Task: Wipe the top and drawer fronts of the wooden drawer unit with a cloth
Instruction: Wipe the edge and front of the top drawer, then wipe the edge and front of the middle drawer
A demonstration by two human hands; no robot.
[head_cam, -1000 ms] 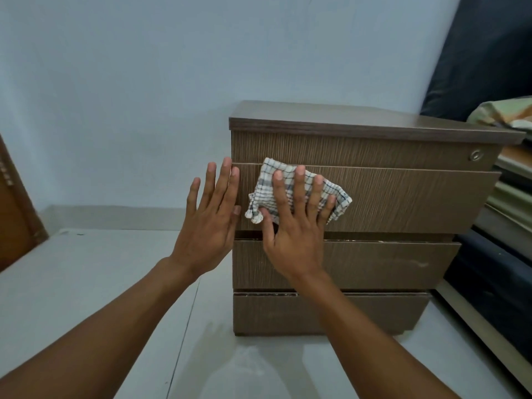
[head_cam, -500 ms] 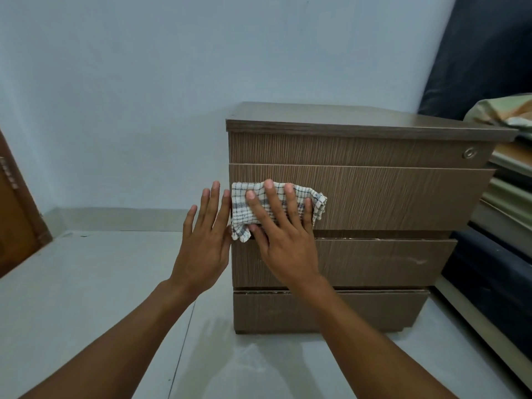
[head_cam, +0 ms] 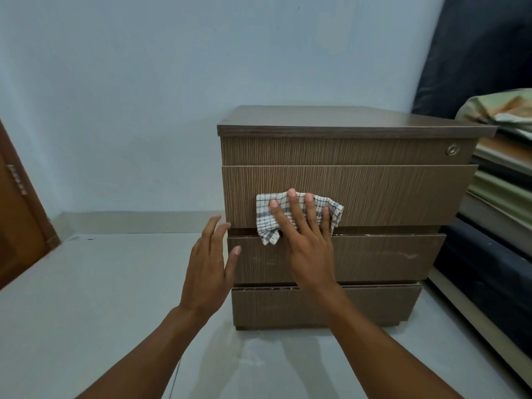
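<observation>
A brown wooden drawer unit stands on the pale floor against the wall, with three drawer fronts under a flat top. My right hand lies flat with spread fingers on a white checked cloth, pressing it against the lower part of the upper drawer front, over the gap above the middle drawer. My left hand is open, fingers apart, touching the unit's left front edge at the same height. A small round lock sits at the top right of the front.
A stack of mattresses and folded bedding crowds the unit's right side, with a dark upright mattress behind. A brown wooden door stands at far left. The light tiled floor stretches left of the unit.
My right hand has slid the cloth right along the lower part of the upper drawer front, after going left and down. My left hand has dropped lower beside the unit's left edge.
</observation>
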